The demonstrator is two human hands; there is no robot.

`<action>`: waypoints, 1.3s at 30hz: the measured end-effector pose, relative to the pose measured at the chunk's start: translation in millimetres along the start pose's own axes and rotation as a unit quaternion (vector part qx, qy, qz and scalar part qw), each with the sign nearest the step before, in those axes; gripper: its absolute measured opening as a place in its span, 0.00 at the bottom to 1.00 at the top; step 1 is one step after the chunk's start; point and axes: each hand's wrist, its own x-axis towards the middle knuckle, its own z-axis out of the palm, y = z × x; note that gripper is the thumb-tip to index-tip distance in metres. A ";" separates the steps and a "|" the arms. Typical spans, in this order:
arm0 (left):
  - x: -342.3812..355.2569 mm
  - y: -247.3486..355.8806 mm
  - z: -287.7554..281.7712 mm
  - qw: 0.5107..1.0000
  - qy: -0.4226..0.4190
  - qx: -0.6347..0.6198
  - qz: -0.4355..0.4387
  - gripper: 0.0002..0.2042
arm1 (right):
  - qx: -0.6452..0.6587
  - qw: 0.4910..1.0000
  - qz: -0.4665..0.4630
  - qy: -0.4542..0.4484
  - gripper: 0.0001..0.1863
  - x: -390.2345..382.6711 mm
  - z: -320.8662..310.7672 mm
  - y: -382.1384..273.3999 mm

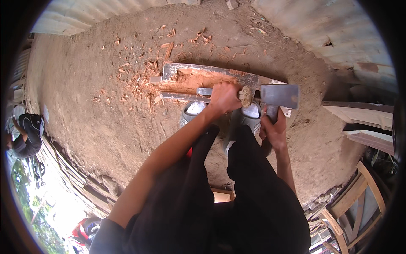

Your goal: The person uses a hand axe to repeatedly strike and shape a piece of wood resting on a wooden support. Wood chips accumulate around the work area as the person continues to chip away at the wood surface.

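A long wooden block (190, 79) lies crosswise on the ground just beyond my feet. It has dark weathered edges and a reddish hollow cut along its length. My left hand (224, 98) is closed round a chisel (204, 91), whose metal blade points left over the hollow. The chisel's battered handle end sticks out to the right of my fist. My right hand (274, 128) grips the handle of a hatchet (280, 96) with a broad grey head. The back of that head is close to the chisel's butt; whether they touch I cannot tell.
Reddish wood chips (141, 82) litter the dirt floor left of and beyond the block. Corrugated metal sheets (330, 29) stand at the far side. Boards (359, 114) and a wooden frame (357, 192) are at the right. Another person (28, 135) is at the far left.
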 end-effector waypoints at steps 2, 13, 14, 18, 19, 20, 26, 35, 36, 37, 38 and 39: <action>6.3 1.5 -8.1 1.000 -0.017 0.002 -0.016 0.16 | 0.079 0.996 -0.014 0.025 0.13 -5.6 9.2 -13.1; 3.3 28.0 -12.3 0.990 0.011 -0.074 0.117 0.13 | 0.034 0.999 -0.003 0.032 0.13 -34.3 4.0 -27.1; 3.0 24.6 -10.4 0.991 0.007 -0.071 0.110 0.13 | 0.037 0.999 -0.009 0.026 0.13 -34.3 4.6 -26.8; -1.0 7.1 -9.9 0.995 -0.015 -0.061 0.081 0.13 | 0.046 0.998 0.015 0.037 0.14 -31.2 7.5 -26.2; -3.0 7.7 -10.3 0.995 -0.007 -0.061 0.084 0.13 | 0.054 0.998 0.017 0.031 0.14 -30.2 8.1 -24.2; -5.0 9.0 -10.3 0.994 0.001 -0.061 0.087 0.13 | 0.063 0.997 0.019 0.027 0.14 -29.2 8.4 -22.8; 2.1 8.4 -13.2 0.997 -0.028 -0.028 0.072 0.13 | 0.017 0.999 0.000 0.031 0.13 -25.4 5.1 -27.7; 5.6 6.8 -13.5 0.998 -0.038 -0.044 0.024 0.11 | -0.065 0.997 -0.030 0.023 0.13 -19.6 9.6 -4.5; 5.5 6.0 -12.4 0.998 -0.039 -0.044 0.017 0.11 | -0.045 0.998 -0.026 0.026 0.13 -21.7 11.7 -4.0; 5.9 5.4 -12.4 0.998 -0.033 -0.046 0.015 0.11 | -0.026 0.999 -0.025 0.031 0.14 -23.6 15.4 -6.0; 6.0 4.5 -12.7 0.998 -0.027 -0.047 0.012 0.11 | -0.007 0.999 -0.023 0.035 0.14 -24.5 19.2 -7.3; 6.2 3.3 -13.1 0.999 -0.020 -0.048 0.009 0.11 | -0.047 0.998 -0.026 0.033 0.14 -21.7 23.4 -7.1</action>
